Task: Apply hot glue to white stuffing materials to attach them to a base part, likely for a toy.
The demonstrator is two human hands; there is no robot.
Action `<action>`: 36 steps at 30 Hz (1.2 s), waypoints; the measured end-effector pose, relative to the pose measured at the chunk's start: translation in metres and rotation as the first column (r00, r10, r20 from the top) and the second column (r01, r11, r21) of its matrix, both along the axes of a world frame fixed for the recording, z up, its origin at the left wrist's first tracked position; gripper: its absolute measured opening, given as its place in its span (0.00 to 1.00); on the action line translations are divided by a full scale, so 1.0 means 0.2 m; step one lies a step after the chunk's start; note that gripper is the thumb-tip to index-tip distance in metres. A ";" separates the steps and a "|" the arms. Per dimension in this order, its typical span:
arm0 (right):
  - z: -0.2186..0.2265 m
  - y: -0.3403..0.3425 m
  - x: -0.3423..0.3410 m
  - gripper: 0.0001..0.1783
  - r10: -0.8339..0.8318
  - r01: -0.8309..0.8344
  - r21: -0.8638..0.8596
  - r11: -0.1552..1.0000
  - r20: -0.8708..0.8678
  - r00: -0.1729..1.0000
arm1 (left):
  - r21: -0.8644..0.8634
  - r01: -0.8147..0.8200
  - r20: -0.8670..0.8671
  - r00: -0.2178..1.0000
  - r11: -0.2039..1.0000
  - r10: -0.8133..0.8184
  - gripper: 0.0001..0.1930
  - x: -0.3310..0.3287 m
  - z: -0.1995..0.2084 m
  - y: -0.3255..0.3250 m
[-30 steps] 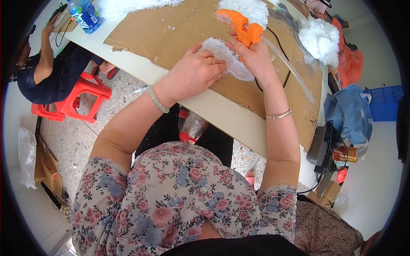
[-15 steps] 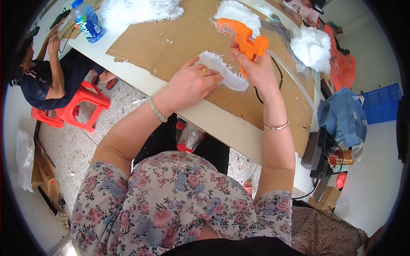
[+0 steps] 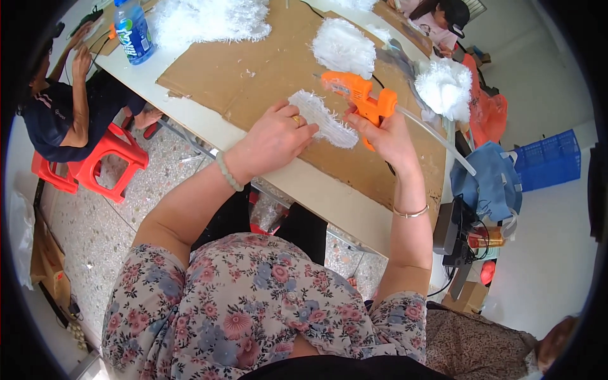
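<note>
My right hand [image 3: 389, 140] is closed around the handle of an orange hot glue gun [image 3: 364, 95], its nozzle pointing left above the cardboard. A long translucent glue stick [image 3: 440, 136] trails from the back of the gun. Between my hands is a small white fringed cloth strip [image 3: 323, 121] with frayed edges. The fingers of my left hand [image 3: 275, 140] are bent and pinch its near left edge; the fingertips are partly hidden. The strip's right end lies beside the fingers of my right hand; whether they touch is unclear.
Brown cardboard [image 3: 234, 76] covers the table. White fluffy cloth piles [image 3: 209, 22], a stack of white pieces [image 3: 345, 47] and another white heap [image 3: 443, 85] lie farther back. A blue-labelled bottle [image 3: 133, 35] stands left. People sit at the left and far right.
The glue gun's nozzle has dropped slightly nearer the strip, and my right hand has come down a little. My left hand keeps its hold on the strip. The whole view has shifted somewhat.
</note>
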State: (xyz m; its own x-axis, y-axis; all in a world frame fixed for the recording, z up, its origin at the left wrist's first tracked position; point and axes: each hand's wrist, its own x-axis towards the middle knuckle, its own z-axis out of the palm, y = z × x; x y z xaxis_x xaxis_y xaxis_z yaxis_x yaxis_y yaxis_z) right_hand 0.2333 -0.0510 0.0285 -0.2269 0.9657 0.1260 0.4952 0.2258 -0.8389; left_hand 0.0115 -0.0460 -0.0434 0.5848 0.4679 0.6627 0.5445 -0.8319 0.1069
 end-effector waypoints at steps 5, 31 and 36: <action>-0.11 0.00 -0.01 0.14 -0.067 0.065 -0.085 0.994 -0.025 0.997 | 0.025 -0.024 0.000 1.000 0.999 0.024 0.07 0.00 -0.02 0.00; -0.24 0.03 -0.02 0.16 -0.127 0.100 0.108 0.989 0.286 0.950 | 0.012 -0.038 -0.059 0.997 0.999 0.039 0.07 0.00 -0.03 -0.02; -0.21 0.02 -0.03 0.17 -0.122 0.094 0.103 0.990 0.304 0.945 | 0.023 -0.016 -0.041 0.999 1.000 0.017 0.06 -0.01 -0.04 -0.01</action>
